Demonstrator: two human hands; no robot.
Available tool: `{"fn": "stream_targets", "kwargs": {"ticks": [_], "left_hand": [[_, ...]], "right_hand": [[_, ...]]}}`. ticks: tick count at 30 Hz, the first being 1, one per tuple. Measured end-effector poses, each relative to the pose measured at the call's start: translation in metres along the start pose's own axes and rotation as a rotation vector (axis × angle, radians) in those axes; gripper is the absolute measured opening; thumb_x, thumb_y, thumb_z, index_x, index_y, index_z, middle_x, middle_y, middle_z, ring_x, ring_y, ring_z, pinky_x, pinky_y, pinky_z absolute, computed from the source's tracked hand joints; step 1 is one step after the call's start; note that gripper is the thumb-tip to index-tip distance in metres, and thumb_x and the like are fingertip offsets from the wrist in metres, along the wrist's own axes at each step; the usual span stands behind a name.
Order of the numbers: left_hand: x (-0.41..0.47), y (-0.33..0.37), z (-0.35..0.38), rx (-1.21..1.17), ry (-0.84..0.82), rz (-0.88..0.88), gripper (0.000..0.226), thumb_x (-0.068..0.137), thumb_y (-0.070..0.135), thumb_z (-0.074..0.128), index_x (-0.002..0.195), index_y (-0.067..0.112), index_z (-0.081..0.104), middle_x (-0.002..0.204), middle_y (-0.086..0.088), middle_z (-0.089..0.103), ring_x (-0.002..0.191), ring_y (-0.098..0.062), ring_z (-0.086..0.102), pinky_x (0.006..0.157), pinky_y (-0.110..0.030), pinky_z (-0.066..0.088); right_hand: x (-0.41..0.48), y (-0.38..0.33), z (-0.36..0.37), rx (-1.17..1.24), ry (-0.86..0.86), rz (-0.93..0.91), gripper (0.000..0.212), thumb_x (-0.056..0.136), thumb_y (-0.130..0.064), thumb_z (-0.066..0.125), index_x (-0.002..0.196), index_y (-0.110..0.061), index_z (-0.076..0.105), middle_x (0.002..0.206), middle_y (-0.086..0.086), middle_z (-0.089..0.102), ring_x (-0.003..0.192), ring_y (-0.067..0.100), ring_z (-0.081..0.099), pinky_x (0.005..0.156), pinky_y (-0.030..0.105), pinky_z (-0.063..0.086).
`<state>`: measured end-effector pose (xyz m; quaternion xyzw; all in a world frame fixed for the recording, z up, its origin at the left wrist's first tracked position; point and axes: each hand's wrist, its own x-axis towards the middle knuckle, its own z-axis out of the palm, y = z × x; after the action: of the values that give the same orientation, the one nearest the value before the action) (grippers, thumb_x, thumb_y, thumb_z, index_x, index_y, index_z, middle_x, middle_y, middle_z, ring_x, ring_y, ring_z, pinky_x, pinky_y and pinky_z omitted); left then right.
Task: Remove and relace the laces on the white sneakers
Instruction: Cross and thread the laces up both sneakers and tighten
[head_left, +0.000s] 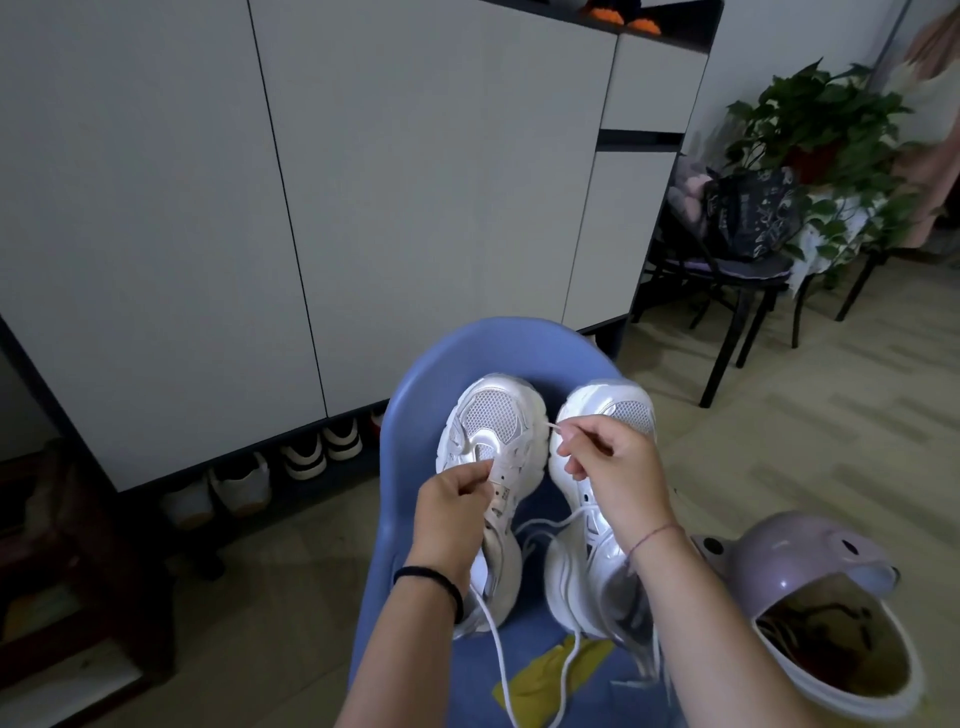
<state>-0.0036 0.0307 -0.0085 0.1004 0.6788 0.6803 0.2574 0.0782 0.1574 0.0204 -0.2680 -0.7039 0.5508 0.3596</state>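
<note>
Pinching lace above white sneakers

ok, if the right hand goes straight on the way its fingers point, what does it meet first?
Probably the left sneaker, at its toe sidewall: the right hand pinches the lace and points that way. Depth is unclear, so it might pass above.

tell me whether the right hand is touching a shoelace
Touching. The head view shows the right hand pinching the white lace end between thumb and forefinger, with the tip sticking out beyond them.
</note>
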Motion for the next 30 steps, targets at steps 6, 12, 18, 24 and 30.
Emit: {"fn": "stream_targets", "kwargs": {"ticks": [6, 12, 18, 24, 30], "left_hand": [[-0.016, 0.002, -0.007, -0.064, 0.141, 0.051, 0.030, 0.097, 0.002, 0.052, 0.122, 0.009, 0.064, 0.110, -0.007, 0.068, 0.100, -0.019, 0.064, 0.086, -0.029, 0.054], [-0.019, 0.005, -0.009, -0.009, 0.135, 0.072, 0.033, 0.097, 0.003, 0.051, 0.128, 0.009, 0.061, 0.119, -0.006, 0.066, 0.107, -0.019, 0.062, 0.095, -0.032, 0.051], [-0.013, 0.008, -0.004, 0.031, 0.016, 0.055, 0.030, 0.097, -0.001, 0.047, 0.114, 0.011, 0.068, 0.062, 0.003, 0.057, 0.047, -0.005, 0.038, 0.045, -0.014, 0.035], [-0.019, 0.014, -0.004, 0.021, -0.037, 0.059, 0.041, 0.097, -0.004, 0.046, 0.081, 0.031, 0.060, 0.043, 0.015, 0.052, 0.039, 0.001, 0.038, 0.045, -0.014, 0.035], [-0.021, 0.018, -0.010, -0.042, -0.104, 0.064, 0.029, 0.097, -0.005, 0.046, 0.099, 0.017, 0.063, 0.052, 0.012, 0.058, 0.038, 0.003, 0.047, 0.043, -0.011, 0.039]], "right_hand": [[0.004, 0.009, 0.008, -0.015, -0.063, 0.020, 0.015, 0.092, -0.006, 0.059, 0.082, -0.012, 0.069, 0.061, -0.006, 0.061, 0.053, 0.005, 0.051, 0.059, 0.018, 0.047], [0.004, 0.006, 0.014, -0.007, -0.105, 0.016, 0.013, 0.091, -0.007, 0.059, 0.089, -0.012, 0.071, 0.066, -0.007, 0.064, 0.056, 0.004, 0.053, 0.059, 0.016, 0.047], [0.002, 0.005, 0.013, -0.273, -0.199, -0.097, 0.008, 0.090, -0.016, 0.064, 0.091, -0.016, 0.072, 0.077, -0.010, 0.066, 0.068, 0.002, 0.058, 0.070, 0.018, 0.050], [0.004, 0.007, 0.026, -0.481, -0.160, -0.197, 0.009, 0.090, -0.015, 0.063, 0.090, -0.013, 0.072, 0.081, -0.009, 0.064, 0.076, 0.004, 0.058, 0.065, 0.003, 0.041], [0.006, 0.003, 0.034, -0.585, -0.165, -0.270, 0.010, 0.090, -0.015, 0.063, 0.089, -0.011, 0.072, 0.089, -0.003, 0.066, 0.079, 0.008, 0.057, 0.063, 0.003, 0.038]]}}
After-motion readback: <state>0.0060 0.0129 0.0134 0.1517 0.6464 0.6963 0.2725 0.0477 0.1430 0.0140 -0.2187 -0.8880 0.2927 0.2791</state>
